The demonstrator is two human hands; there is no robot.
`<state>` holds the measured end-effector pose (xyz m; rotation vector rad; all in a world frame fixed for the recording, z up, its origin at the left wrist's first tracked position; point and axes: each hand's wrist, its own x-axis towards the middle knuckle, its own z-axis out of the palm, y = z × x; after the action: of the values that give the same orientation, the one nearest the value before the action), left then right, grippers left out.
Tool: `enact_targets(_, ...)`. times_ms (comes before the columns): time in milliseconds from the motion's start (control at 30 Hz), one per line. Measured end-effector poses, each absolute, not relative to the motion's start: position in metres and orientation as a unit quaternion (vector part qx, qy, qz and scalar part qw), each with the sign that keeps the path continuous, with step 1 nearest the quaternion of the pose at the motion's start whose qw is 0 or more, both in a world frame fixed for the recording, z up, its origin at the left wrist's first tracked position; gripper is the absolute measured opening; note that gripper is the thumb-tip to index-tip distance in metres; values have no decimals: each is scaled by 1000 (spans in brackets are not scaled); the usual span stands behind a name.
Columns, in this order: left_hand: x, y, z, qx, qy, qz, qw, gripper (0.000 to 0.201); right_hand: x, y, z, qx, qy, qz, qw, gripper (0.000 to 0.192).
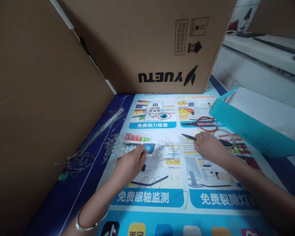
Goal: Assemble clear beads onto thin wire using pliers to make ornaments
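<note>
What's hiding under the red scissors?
The red scissors lie on the printed poster mat, covering part of its shop drawing and some Chinese lettering. Nothing else shows beneath them. The right hand, holding pliers, is just in front.

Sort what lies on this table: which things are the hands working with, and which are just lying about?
In use:
left hand at the clear beads
right hand holding pliers
bent wire pieces between the hands

Lying about:
red scissors
long wires
teal bag
boxes
</note>
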<state>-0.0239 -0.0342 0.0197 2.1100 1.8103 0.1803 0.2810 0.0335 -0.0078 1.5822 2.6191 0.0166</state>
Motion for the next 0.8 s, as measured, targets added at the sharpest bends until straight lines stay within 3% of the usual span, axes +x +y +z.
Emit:
enact_targets(200, 2, -1, 22, 781, 591, 144, 140, 9, 274, 32, 8, 495, 812, -295, -94, 31)
enact_targets(367, 27, 19, 15, 778, 582, 205, 123, 9, 264, 31, 14, 462, 764, -418, -169, 32)
enact_targets(800, 25, 12, -3, 764, 609, 211, 36, 14, 245, 19, 10, 472, 782, -371, -166, 29)
